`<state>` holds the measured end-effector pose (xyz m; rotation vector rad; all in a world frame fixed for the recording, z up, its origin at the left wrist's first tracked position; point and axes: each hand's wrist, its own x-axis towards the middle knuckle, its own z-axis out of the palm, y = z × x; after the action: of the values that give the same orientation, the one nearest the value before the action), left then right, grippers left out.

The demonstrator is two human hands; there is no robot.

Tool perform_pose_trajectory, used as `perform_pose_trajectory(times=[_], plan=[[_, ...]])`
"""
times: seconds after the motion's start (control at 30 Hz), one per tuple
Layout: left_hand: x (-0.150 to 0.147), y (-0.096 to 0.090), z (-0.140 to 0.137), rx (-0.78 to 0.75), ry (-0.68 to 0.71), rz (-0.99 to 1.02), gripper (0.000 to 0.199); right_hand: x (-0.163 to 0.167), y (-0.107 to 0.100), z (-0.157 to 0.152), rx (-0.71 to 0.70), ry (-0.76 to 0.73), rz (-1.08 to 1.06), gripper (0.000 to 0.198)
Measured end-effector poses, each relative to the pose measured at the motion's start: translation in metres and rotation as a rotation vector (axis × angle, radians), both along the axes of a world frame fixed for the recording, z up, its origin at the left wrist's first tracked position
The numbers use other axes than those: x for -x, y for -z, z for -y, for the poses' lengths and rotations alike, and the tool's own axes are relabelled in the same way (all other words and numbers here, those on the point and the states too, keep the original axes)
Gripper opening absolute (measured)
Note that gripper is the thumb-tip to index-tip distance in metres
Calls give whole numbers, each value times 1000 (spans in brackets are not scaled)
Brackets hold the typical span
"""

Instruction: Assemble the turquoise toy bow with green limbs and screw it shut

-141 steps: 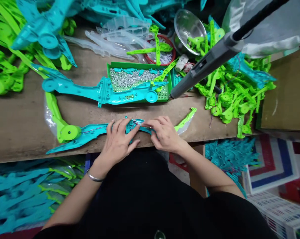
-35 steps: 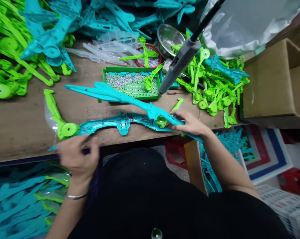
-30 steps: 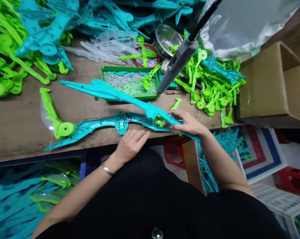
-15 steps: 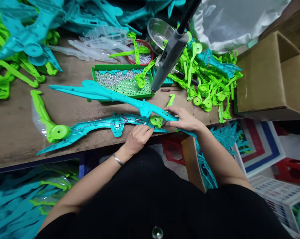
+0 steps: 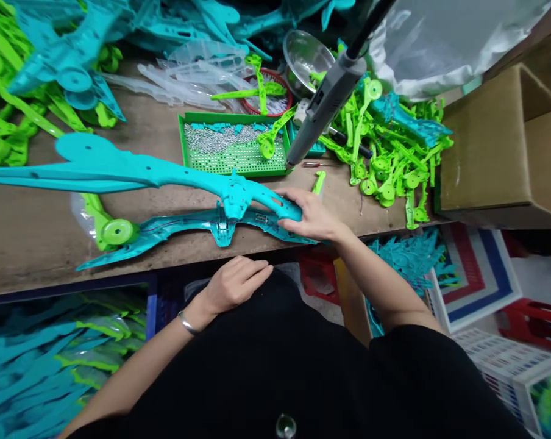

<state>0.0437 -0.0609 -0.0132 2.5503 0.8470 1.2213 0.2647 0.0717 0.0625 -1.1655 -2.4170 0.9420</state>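
right hand (image 5: 311, 214) pinching long turquoise plastic shell (image 5: 170, 172) by one end, wired turquoise plastic half (image 5: 179, 224) near brown wooden table (image 5: 24, 235) front edge, left hand (image 5: 235, 283) loosely closed just past edge

Right grip (image 5: 314, 214) holding turquoise shell (image 5: 166, 172), wired half (image 5: 223, 233) beneath, green tray (image 5: 211, 162) beyond
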Motion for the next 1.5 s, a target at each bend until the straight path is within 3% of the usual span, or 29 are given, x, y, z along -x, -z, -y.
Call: perform_pose_trajectory(times=[0.17, 0.3, 0.47, 0.67, 0.83, 1.1, 1.17, 1.3, 1.37, 1.43, 1.5], plan=[[44, 1, 22, 72, -263, 18, 41, 12, 13, 2, -10, 14, 103, 62], [59, 2, 37, 116, -450, 49, 37, 13, 16, 7, -83, -15, 173, 63], [63, 4, 43, 169, -530, 98, 24, 15, 20, 7, -216, -63, 285, 59], [69, 4, 45, 170, -621, 126, 16, 19, 24, 4, -263, -172, 315, 60], [77, -2, 50, 180, -732, 205, 16, 18, 28, 3, -220, -177, 317, 55], [120, -25, 37, 38, -1114, 286, 18, 19, 26, 5, -243, -244, 395, 68], [117, -34, 25, 27, -1044, 178, 21, 22, 23, 11, -310, -235, 480, 76], [96, -45, 1, 113, -633, -241, 43, 32, 24, 23, -418, -201, 601, 82], [92, -49, -8, 93, -597, -269, 46, 34, 29, 25, -433, -186, 610, 79], [102, -52, -12, 62, -798, -158, 42, 34, 34, 25, -432, -167, 588, 75], [121, -55, -12, 132, -1152, -72, 36, 31, 38, 24, -421, -157, 545, 70]])
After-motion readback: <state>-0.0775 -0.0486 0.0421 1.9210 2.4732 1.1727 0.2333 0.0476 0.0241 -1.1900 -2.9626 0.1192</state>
